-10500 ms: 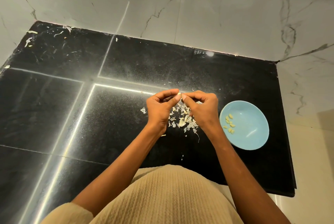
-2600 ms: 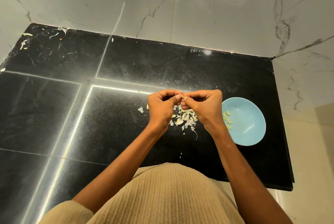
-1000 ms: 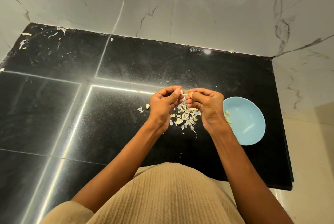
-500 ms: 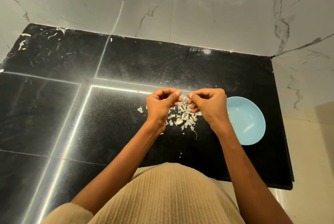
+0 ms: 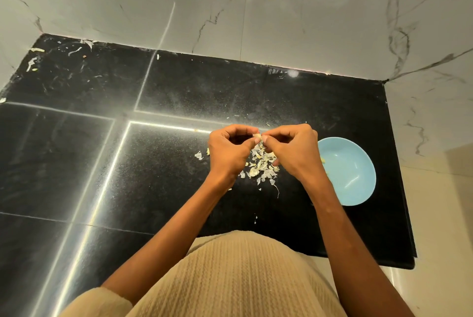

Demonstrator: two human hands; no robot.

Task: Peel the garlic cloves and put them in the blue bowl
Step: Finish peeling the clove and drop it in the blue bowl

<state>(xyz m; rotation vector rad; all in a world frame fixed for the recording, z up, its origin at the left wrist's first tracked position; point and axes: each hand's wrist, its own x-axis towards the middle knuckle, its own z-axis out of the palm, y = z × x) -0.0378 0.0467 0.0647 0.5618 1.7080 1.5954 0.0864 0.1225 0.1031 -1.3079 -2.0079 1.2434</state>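
My left hand [image 5: 227, 154] and my right hand [image 5: 294, 150] meet above the black counter, and both pinch one small garlic clove [image 5: 258, 136] between thumb and fingertips. Below them lies a heap of papery garlic skins [image 5: 261, 167]. The blue bowl [image 5: 350, 178] stands just right of my right hand; my wrist hides most of the peeled cloves in it, and only a pale bit [image 5: 323, 160] shows at its left side.
The black stone counter [image 5: 158, 158] ends at a marble wall behind and at an edge on the right, close past the bowl. Stray skin flakes [image 5: 198, 155] lie left of my hands, and more scraps [image 5: 33, 60] at the far left corner.
Both hands have stayed over the skin heap, working the same clove. In the last half second they drew closer together, fingertips touching at the clove.
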